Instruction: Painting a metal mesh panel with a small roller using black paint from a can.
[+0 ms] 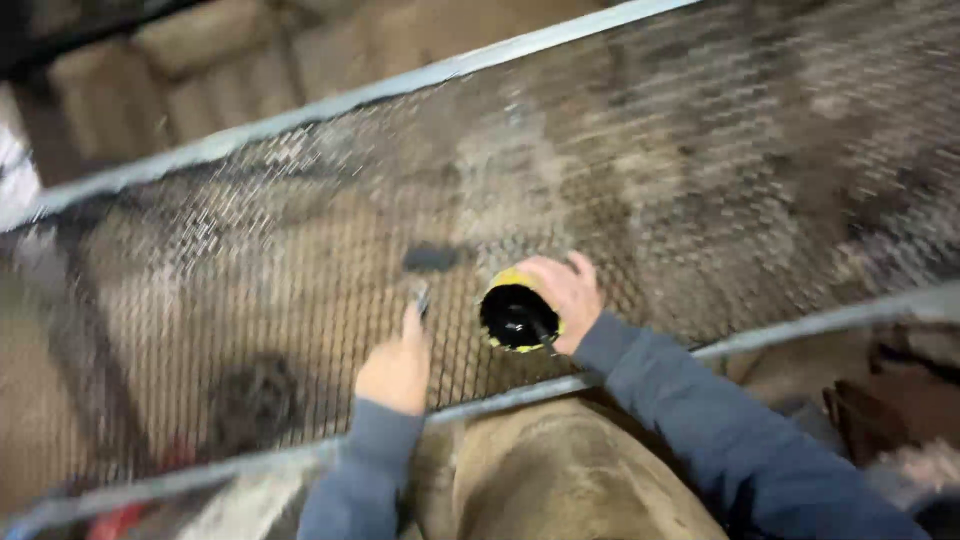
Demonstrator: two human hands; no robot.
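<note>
R hand (568, 290) wraps a round yellow-rimmed tool w/ black face (517, 316), fingers curled over its far edge, thumb side hidden. It sits against the mesh panel (700, 180), just inboard of the hand. Looks rigid, moderately heavy, hard plastic rim – prob. firm to hold by the rim or body behind it; exact type too blurred to tell. L hand (395, 368) is closed on a small dark tool (421, 296), its tip poking past the knuckles toward the mesh. Frame bar (500, 398) runs below both wrists.
</note>
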